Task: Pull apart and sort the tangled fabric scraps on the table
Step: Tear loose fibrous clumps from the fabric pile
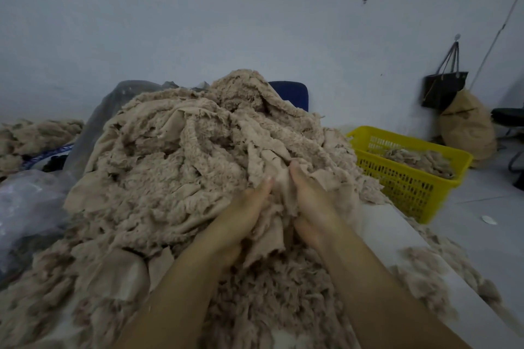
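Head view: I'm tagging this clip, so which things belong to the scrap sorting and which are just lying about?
Job: fabric scrap pile, beige scrap gripped by left hand and right hand, yellow basket.
Lying about: black tote bag, tan sack, plastic sheeting, blue chair back.

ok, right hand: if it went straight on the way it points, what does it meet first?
The right hand, gripping a scrap, points away into the scrap heap. It would press into the heap's folds past its thumb tip; the blue chair back lies behind, though depth is unclear.
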The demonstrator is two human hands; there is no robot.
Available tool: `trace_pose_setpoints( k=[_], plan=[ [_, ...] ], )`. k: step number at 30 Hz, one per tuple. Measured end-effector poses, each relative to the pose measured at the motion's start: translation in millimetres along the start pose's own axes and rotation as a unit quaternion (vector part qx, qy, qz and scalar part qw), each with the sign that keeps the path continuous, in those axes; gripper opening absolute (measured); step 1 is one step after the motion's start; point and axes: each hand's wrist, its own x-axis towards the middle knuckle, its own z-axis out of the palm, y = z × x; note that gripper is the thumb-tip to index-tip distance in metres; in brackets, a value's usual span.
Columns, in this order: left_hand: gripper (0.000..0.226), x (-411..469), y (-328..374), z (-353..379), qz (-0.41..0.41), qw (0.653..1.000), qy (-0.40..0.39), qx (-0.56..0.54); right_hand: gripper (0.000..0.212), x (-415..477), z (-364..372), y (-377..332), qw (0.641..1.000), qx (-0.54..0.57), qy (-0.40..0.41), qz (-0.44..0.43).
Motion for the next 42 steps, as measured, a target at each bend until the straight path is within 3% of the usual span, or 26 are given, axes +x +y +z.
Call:
trace_pose_setpoints(
  k=[2, 3, 6, 10, 12, 15, 18, 22, 25, 29, 33, 35, 38, 42],
  plan=[
    [0.102, 6, 5, 2, -0.010, 0.998, 0.057, 0.012, 0.051, -6, 5, 7, 0.998, -0.059, -0.016, -0.032],
    [0.103, 9, 9, 4, -0.015, 0.996, 0.084, -0.011, 0.051, -6, 4, 10, 0.997, -0.071, -0.019, -0.038],
    [0.055, 20, 14, 13, 0.012, 0.971, 0.200, -0.128, 0.049, -9, 2, 11, 0.997, -0.047, -0.035, -0.045],
    [0.053, 19, 4, 29, 0.013, 0.939, 0.264, -0.220, 0.048, 0, -1, 11, 0.998, 0.041, 0.053, -0.021],
    [0.044, 14, 1, 20, 0.026, 0.923, 0.287, -0.255, 0.045, 10, -16, 6, 0.985, 0.136, 0.102, -0.011],
    [0.038, 9, -4, -6, 0.016, 0.933, 0.233, -0.273, 0.042, 18, -47, 2, 0.972, 0.190, 0.138, -0.010],
    [0.028, 7, -8, -14, -0.012, 0.952, 0.153, -0.266, 0.048, 15, -48, 10, 0.978, 0.177, 0.107, 0.028],
    [0.045, 5, -9, -11, -0.015, 0.953, 0.104, -0.284, 0.076, 0, -25, 21, 0.986, 0.077, -0.065, 0.132],
    [0.034, 0, -11, -3, -0.013, 0.981, 0.046, -0.187, 0.060, -7, -3, 14, 0.968, 0.038, -0.172, 0.179],
    [0.028, -11, -9, -8, -0.020, 0.998, -0.022, -0.057, 0.041, 13, 3, -4, 0.978, 0.045, -0.110, 0.171],
    [0.023, -24, -13, -18, -0.008, 0.994, -0.092, -0.064, 0.038, 37, -25, -16, 0.977, 0.186, 0.016, 0.100],
    [0.032, -21, -16, -20, -0.007, 0.992, -0.041, -0.117, 0.043, 38, -38, -14, 0.981, 0.170, 0.033, 0.083],
    [0.031, -6, -18, -21, -0.040, 0.973, 0.080, -0.210, 0.043, 25, -30, 2, 0.993, 0.095, -0.026, 0.060],
    [0.021, 8, -18, -18, -0.090, 0.964, 0.161, -0.193, 0.051, -4, -11, 20, 0.995, -0.061, -0.060, -0.054]
  ],
)
